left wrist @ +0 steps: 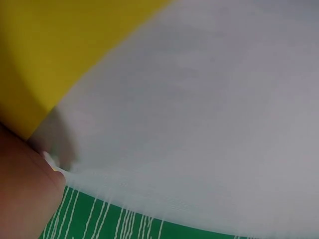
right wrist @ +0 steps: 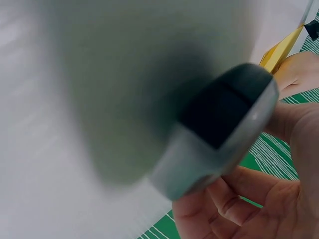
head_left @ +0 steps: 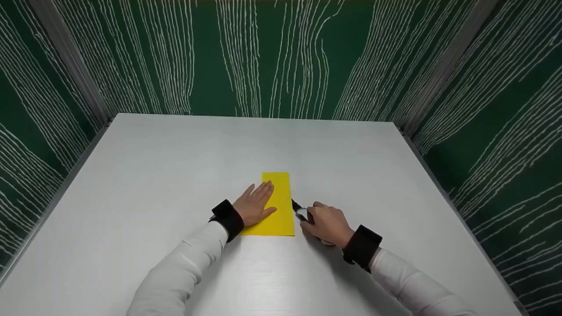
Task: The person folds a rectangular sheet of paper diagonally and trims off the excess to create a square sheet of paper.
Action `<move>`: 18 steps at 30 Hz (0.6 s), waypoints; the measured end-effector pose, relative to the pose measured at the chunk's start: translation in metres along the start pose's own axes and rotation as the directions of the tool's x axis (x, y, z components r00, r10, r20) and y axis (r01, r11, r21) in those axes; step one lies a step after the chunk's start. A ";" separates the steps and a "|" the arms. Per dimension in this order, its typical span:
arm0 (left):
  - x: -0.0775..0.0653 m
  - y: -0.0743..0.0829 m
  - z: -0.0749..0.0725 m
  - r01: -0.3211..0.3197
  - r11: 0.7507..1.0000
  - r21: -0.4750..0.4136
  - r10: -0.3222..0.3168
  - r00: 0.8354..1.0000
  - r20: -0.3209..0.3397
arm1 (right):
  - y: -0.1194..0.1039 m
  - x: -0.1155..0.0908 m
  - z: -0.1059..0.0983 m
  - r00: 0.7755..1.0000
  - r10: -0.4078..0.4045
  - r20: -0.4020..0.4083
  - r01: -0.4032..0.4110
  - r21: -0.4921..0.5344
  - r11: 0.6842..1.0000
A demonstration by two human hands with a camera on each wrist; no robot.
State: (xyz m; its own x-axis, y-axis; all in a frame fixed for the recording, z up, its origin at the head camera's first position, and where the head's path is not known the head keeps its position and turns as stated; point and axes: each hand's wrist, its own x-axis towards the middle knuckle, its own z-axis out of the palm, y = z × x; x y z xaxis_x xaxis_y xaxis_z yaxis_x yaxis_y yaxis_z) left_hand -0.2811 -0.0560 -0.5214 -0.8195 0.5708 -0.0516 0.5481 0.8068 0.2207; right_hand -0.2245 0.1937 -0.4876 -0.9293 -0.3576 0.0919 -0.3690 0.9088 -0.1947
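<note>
A yellow sheet of paper (head_left: pixel 281 193), apparently folded, lies flat on the white table (head_left: pixel 175 153). My left hand (head_left: pixel 254 208) rests on its left part, palm down, with the fingers straight and the thumb spread. Beside the paper's right edge, my right hand (head_left: pixel 327 221) grips what looks like a grey-and-black stapler (right wrist: pixel 224 129). Its dark front end points at that edge; whether it touches the paper I cannot tell. In the right wrist view the fingers (right wrist: pixel 234 199) curl round the tool's body, and its rounded end is near the camera.
Green walls (head_left: pixel 298 57) with white wavy lines stand behind the table and at both sides, with grey posts (head_left: pixel 430 66) at the corners. A black band (head_left: pixel 228 219) circles the left wrist, and another band (head_left: pixel 362 245) the right.
</note>
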 end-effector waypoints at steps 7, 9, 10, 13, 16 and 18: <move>0.000 -0.001 0.001 -0.002 1.000 0.000 0.002 1.000 0.006 | 0.002 0.011 0.001 1.000 0.017 0.004 -0.017 -0.010 1.000; 0.000 -0.002 0.001 -0.005 1.000 -0.012 0.005 1.000 -0.001 | 0.002 0.015 0.001 1.000 0.022 0.008 -0.022 -0.008 1.000; 0.000 -0.002 0.001 -0.005 1.000 -0.013 0.005 1.000 -0.003 | 0.002 0.017 0.001 1.000 0.025 0.012 -0.025 -0.009 1.000; 0.000 -0.003 0.001 -0.011 1.000 -0.017 0.010 1.000 -0.016 | 0.003 0.023 0.001 0.999 0.033 0.018 -0.033 -0.014 0.999; 0.000 -0.003 0.002 -0.016 1.000 -0.010 0.016 1.000 -0.018 | 0.003 0.030 0.001 0.999 0.043 0.019 -0.042 -0.016 0.999; 0.000 -0.004 0.001 -0.018 1.000 -0.011 0.018 1.000 -0.020 | 0.004 0.034 0.001 0.999 0.051 0.018 -0.051 -0.016 0.999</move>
State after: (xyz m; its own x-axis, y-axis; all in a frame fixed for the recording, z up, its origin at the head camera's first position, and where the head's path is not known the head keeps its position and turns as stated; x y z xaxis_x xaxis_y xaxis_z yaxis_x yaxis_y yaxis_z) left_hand -0.2827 -0.0587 -0.5234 -0.8127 0.5820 -0.0280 0.5610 0.7945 0.2324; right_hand -0.2574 0.1849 -0.4864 -0.9470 -0.3149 0.0639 -0.3213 0.9290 -0.1837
